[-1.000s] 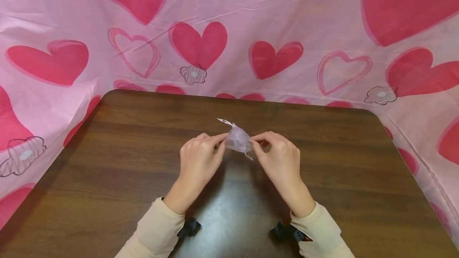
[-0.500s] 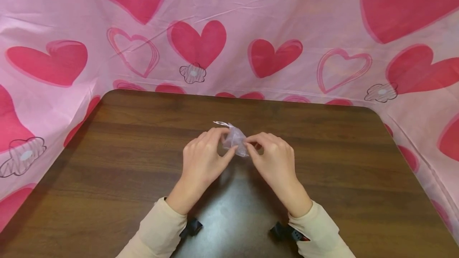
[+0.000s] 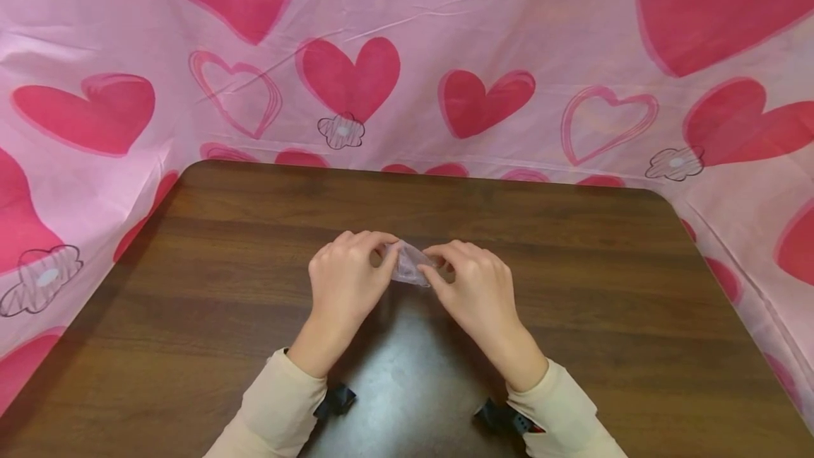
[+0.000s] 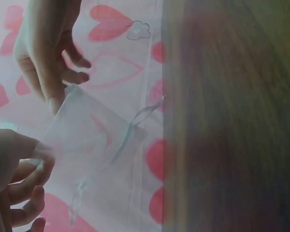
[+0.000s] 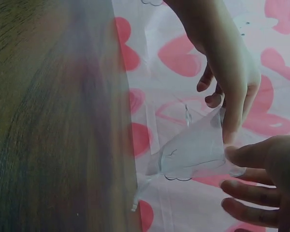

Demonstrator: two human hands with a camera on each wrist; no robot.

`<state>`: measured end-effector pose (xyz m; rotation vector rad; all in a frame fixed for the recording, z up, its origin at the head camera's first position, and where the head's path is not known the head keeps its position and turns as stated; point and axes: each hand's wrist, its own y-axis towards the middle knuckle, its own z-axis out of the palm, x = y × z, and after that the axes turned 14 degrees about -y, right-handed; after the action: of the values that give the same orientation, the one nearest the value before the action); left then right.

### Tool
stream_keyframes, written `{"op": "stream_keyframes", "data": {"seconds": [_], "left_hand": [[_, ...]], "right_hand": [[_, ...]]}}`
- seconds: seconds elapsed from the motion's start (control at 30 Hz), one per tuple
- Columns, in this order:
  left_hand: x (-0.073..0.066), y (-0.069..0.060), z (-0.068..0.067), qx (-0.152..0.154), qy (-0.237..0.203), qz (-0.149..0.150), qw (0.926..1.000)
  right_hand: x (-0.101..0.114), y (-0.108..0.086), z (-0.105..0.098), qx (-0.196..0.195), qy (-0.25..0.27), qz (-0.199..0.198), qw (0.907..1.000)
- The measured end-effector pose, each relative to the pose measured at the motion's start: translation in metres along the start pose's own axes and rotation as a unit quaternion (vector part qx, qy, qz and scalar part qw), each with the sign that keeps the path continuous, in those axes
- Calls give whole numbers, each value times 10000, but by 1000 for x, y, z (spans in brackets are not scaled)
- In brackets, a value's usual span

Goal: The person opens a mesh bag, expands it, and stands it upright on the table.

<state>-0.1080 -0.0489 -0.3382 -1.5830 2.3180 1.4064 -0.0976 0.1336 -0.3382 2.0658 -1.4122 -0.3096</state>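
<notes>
Sheer drawstring pouch (image 3: pixel 409 268) is up off the table (image 3: pixel 407 207), between both hands. Left hand (image 3: pixel 346 276) pinches pouch's left edge, right hand (image 3: pixel 475 288) pinches its right edge. Cords (image 4: pixel 129 129) hang off pouch. Heart-print cloth (image 3: pixel 420 101) behind pouch.

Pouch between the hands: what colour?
The pouch is sheer pale lilac; tint shows best from the head.

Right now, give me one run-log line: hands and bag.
left hand: pinches bag | right hand: pinches bag | bag: sheer, between hands, over table
</notes>
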Motion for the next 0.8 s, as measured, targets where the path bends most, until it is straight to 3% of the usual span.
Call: {"op": "stream_keyframes", "data": {"seconds": [0.2, 0.43, 0.8], "left_hand": [[2, 1, -3, -128, -319, -370, 9987], [0, 2, -3, -279, -696, -601, 9954], [-6, -2, 1, -410, -808, -172, 9957]], "right_hand": [[-2, -1, 0, 296, -135, 169, 9993], [-3, 0, -1, 284, -136, 278, 9991], [-3, 0, -2, 236, 225, 557, 9979]]}}
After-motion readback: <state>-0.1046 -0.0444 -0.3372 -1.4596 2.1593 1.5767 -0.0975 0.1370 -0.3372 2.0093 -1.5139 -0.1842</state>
